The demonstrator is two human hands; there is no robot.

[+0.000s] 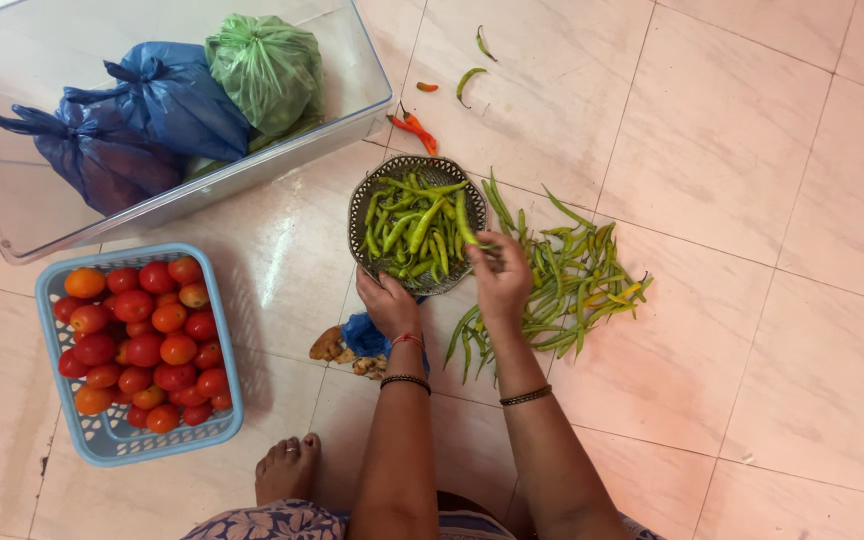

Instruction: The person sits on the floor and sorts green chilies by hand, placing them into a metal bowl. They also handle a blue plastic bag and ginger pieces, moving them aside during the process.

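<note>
Your left hand [389, 305] gripped the bowl [364, 232] rim at 6 o'clock, steadying it | your right hand [500, 280] pinched a green chilli [464, 222] over its 3 o'clock edge | loose chilli pile [572, 285] lay close, at 3 o'clock.

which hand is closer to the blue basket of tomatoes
Left. The left hand rests at the near rim of the round chilli basket, on the side facing the blue tomato basket; the right hand is farther off, over the loose green chillies.

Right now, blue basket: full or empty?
Full. The blue basket is heaped with red and orange tomatoes nearly to its rim, upright on the tiled floor.
</note>
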